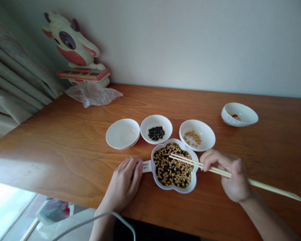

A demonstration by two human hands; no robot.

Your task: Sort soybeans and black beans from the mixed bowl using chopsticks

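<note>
My left hand (126, 180) is closed around the handle of a flower-shaped white dish (174, 189) with a purple edge. Mixed yellow, black and green beans (172, 167) fill the dish. Between the fingers of my right hand (232, 175) is a pair of wooden chopsticks (215, 170), their tips down at the beans. Behind the dish stand a white bowl with nothing visible in it (122, 134), a middle white bowl (145, 129) holding black beans (156, 133), and a right white bowl (207, 132) with some yellow beans (192, 138).
At the back right of the wooden table (65, 144) is another bowl (228, 118) with a few reddish-brown bits. A cow-shaped toy keyboard (84, 72) and a clear plastic bag (94, 95) sit at the back left. A grey cable (90, 221) crosses near my left forearm.
</note>
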